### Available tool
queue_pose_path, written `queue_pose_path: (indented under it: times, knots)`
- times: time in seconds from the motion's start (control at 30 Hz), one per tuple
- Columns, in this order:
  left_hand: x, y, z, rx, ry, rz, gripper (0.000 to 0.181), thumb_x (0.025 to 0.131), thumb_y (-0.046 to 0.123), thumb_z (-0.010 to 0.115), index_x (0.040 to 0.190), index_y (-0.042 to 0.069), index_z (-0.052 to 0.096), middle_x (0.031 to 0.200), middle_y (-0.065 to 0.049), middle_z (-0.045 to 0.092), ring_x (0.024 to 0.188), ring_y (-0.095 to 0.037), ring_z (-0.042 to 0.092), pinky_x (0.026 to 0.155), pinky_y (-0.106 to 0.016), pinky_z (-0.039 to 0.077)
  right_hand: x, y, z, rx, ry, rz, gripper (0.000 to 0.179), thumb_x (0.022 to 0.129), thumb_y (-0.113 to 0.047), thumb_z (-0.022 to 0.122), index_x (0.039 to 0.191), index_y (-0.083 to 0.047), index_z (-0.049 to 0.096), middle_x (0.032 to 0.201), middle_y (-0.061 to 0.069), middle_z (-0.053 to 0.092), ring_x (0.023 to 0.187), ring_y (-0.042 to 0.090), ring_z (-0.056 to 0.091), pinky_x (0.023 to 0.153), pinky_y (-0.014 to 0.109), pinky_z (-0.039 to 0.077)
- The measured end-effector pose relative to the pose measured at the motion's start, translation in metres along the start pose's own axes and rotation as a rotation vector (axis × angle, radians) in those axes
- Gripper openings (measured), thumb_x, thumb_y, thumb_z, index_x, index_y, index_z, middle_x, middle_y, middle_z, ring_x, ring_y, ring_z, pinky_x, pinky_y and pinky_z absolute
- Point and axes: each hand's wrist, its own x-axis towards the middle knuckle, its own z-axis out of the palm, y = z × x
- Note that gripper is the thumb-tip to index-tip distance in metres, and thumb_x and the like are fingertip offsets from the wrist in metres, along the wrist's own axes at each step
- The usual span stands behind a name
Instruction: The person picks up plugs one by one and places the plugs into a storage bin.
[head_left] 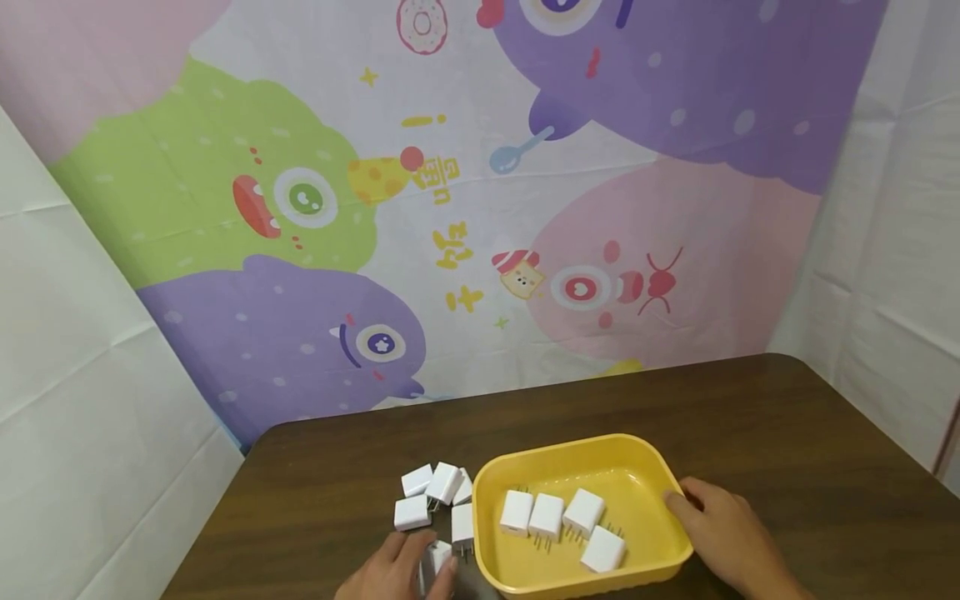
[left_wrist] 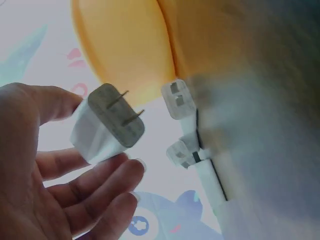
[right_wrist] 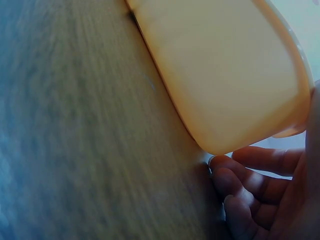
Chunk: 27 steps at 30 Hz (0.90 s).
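Note:
My left hand (head_left: 392, 573) pinches a white charger plug (left_wrist: 100, 132) between thumb and fingers, and its two metal prongs face away from the palm in the left wrist view. Several more white charger plugs (head_left: 412, 512) lie in a loose cluster just beyond that hand, beside a yellow plastic tray (head_left: 675, 546). My right hand (head_left: 726, 533) grips the tray's right end, thumb over the rim and fingers curled against the outer wall. Inside the tray, several charger plugs (head_left: 546, 517) rest on the floor, towards its left and middle.
The dark wooden table (head_left: 337, 450) has rounded far corners. Behind it hangs a cloth backdrop (head_left: 450, 350) with cartoon monsters, and white cloth walls (head_left: 885, 250) stand on both sides.

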Motion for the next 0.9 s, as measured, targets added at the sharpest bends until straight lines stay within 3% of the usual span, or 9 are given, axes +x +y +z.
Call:
queue_pose_path:
  times: [0.3, 0.47, 0.6, 0.73, 0.9]
  knots:
    - [0.005, 0.011, 0.001, 0.007, 0.173, 0.060, 0.030, 0.078, 0.050, 0.078, 0.096, 0.027, 0.071, 0.078, 0.013, 0.057, 0.054, -0.001, 0.045, 0.045, -0.024, 0.036, -0.001, 0.001, 0.001, -0.011, 0.006, -0.009, 0.054, 0.101, -0.047, 0.050, 0.129, -0.002, 0.062, 0.098, 0.001, 0.066, 0.082, 0.016, 0.055, 0.072, 0.038, 0.045]
    - [0.009, 0.013, 0.007, 0.010, 0.288, 0.150, 0.032, 0.075, 0.049, 0.078, 0.095, 0.024, 0.071, 0.074, 0.012, 0.052, 0.052, -0.002, 0.043, 0.043, -0.023, 0.033, -0.002, 0.001, 0.002, 0.000, 0.010, -0.006, 0.052, 0.101, -0.046, 0.050, 0.127, -0.003, 0.063, 0.093, 0.000, 0.065, 0.079, 0.016, 0.055, 0.071, 0.037, 0.044]
    - [0.014, 0.014, 0.010, 0.001, 0.380, 0.241, 0.033, 0.083, 0.053, 0.066, 0.095, 0.022, 0.071, 0.073, 0.010, 0.052, 0.051, -0.006, 0.045, 0.042, -0.024, 0.033, -0.002, 0.000, 0.002, 0.006, 0.011, -0.002, 0.050, 0.101, -0.045, 0.050, 0.125, -0.003, 0.064, 0.086, -0.001, 0.062, 0.076, 0.016, 0.054, 0.069, 0.035, 0.043]
    - [0.019, 0.017, 0.009, -0.015, 0.407, 0.290, 0.042, 0.091, 0.057, 0.053, 0.096, 0.021, 0.071, 0.075, 0.008, 0.053, 0.052, -0.006, 0.045, 0.043, -0.023, 0.035, -0.003, -0.002, 0.002, 0.008, 0.019, -0.002, 0.047, 0.101, -0.043, 0.050, 0.122, -0.003, 0.064, 0.082, 0.000, 0.060, 0.073, 0.016, 0.053, 0.067, 0.035, 0.042]
    - [0.022, 0.024, 0.008, -0.037, 0.400, 0.321, 0.042, 0.092, 0.055, 0.051, 0.099, 0.019, 0.071, 0.080, 0.007, 0.056, 0.057, -0.007, 0.049, 0.046, -0.024, 0.040, -0.003, -0.002, 0.002, 0.027, 0.018, 0.007, 0.044, 0.102, -0.042, 0.050, 0.119, -0.005, 0.065, 0.077, 0.001, 0.057, 0.070, 0.017, 0.052, 0.065, 0.034, 0.041]
